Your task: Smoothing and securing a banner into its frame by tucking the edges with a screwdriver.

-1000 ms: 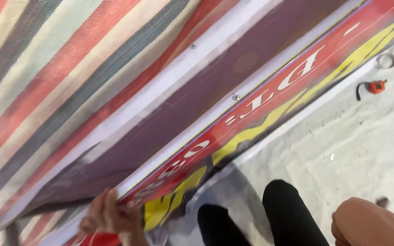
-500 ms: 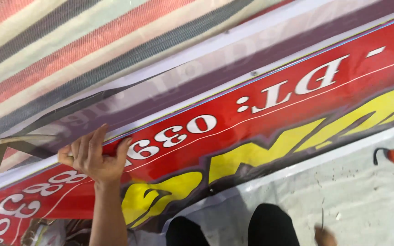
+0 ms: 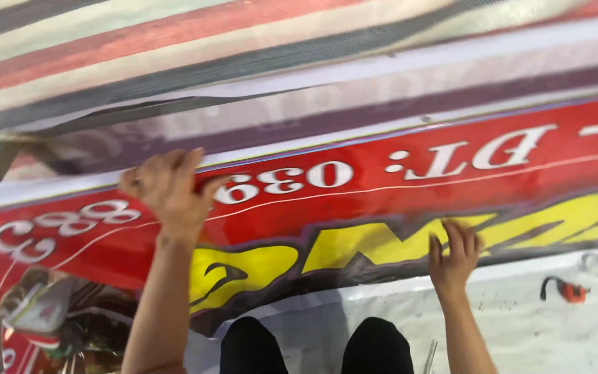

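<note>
Head view, looking down: a long glossy red vinyl banner with white lettering and yellow shapes (image 3: 382,201) runs across the frame from lower left to upper right, lying over a white-edged frame. Left hand (image 3: 169,190) rests at the banner's upper edge, fingers curled and bunched on the red material near the white border. Right hand (image 3: 455,260) lies lower on the banner's yellow part by its bottom edge, fingers spread and pressed flat. Above the banner, a striped tarpaulin in red, grey and cream bands (image 3: 209,48) fills the top of the frame. Below, a pale speckled floor (image 3: 520,325); on it, at far right, a small orange-and-black tool (image 3: 566,289). Person's dark-clad knees (image 3: 316,346) show at bottom centre.
</note>
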